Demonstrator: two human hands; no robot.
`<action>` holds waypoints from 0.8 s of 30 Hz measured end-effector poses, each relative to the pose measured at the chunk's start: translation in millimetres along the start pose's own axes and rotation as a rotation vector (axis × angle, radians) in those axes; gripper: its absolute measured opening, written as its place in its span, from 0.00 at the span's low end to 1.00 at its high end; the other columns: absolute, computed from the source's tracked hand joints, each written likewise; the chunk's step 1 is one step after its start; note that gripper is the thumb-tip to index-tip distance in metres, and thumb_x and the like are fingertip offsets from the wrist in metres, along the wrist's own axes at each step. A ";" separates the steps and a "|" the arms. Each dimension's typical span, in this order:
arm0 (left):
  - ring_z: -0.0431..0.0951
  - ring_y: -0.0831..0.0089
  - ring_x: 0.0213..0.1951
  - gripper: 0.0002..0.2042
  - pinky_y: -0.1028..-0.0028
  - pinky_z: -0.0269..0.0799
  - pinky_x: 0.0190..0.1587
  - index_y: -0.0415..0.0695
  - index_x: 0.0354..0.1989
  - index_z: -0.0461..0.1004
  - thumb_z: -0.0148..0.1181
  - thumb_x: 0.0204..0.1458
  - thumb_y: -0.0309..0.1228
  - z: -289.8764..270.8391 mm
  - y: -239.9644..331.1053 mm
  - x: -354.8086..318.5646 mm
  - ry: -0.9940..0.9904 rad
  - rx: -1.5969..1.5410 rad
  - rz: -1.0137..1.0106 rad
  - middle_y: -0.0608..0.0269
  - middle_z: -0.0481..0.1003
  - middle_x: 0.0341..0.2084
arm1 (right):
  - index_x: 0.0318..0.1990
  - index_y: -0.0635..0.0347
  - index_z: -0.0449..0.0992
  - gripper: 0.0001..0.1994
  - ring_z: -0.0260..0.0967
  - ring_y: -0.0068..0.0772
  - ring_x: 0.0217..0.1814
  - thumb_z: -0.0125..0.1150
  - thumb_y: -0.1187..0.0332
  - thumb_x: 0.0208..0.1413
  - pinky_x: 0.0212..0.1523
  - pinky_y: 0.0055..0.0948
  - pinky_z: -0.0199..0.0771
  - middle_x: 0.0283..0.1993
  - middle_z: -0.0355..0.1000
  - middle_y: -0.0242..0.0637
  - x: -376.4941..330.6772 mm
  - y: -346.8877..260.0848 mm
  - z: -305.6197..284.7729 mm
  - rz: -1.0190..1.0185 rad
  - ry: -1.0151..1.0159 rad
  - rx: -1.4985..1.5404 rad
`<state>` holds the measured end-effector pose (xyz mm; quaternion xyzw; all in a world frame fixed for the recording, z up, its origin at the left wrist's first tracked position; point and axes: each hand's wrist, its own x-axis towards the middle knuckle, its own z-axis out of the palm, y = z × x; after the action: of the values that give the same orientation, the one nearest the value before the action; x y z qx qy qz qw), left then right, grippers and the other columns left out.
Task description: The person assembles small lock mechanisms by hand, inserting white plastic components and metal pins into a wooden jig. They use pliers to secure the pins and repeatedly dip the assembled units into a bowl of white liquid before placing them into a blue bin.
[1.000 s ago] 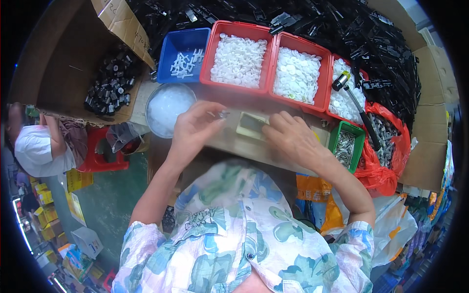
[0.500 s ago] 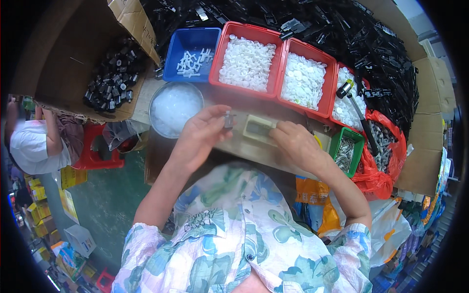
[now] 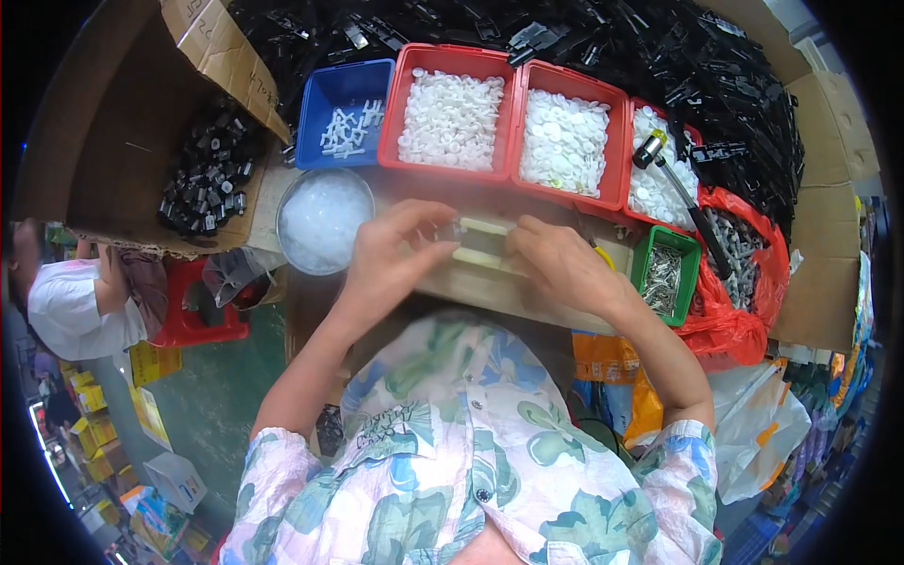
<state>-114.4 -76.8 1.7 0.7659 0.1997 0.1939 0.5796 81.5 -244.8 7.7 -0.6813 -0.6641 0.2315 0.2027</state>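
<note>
In the middle of the bench lies a cream-coloured block (image 3: 482, 257) with a recessed slot. My left hand (image 3: 391, 259) is at its left end, thumb and fingers pinched round a small greyish clear part (image 3: 458, 231), somewhat blurred. At the block's right end is my right hand (image 3: 556, 262), fingers bent and pressed together against it; whatever they hold is hidden. Left of my left hand stands a round metal bowl (image 3: 368, 235) of whitish translucent contents. Just beyond the block is a red bin (image 3: 447, 172) of small white plastic parts.
A blue bin (image 3: 314, 104) holds white pieces; two more red bins follow rightward. A hammer (image 3: 683, 193) lies across the rightmost. Metal pins fill a green bin (image 3: 644, 268) beside a red plastic bag (image 3: 753, 325). Black parts heap behind; a cardboard box (image 3: 104, 141) stands left. Another person (image 3: 71, 306) sits beyond.
My left hand has moved right with the small part, up to the block's left end. My right hand stays at the block's right end, shifted slightly left.
</note>
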 end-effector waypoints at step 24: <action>0.76 0.57 0.40 0.19 0.63 0.75 0.42 0.33 0.44 0.78 0.63 0.38 0.17 17.3 -30.0 24.6 -0.276 0.582 0.702 0.52 0.76 0.39 | 0.40 0.67 0.76 0.06 0.73 0.42 0.34 0.62 0.78 0.55 0.35 0.36 0.71 0.35 0.74 0.43 -46.3 4.3 -15.0 0.180 0.309 0.237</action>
<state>-86.9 -70.4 -30.0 0.9362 -0.1039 0.2105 0.2617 93.2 -290.8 19.5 -0.7366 -0.5300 0.2180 0.3592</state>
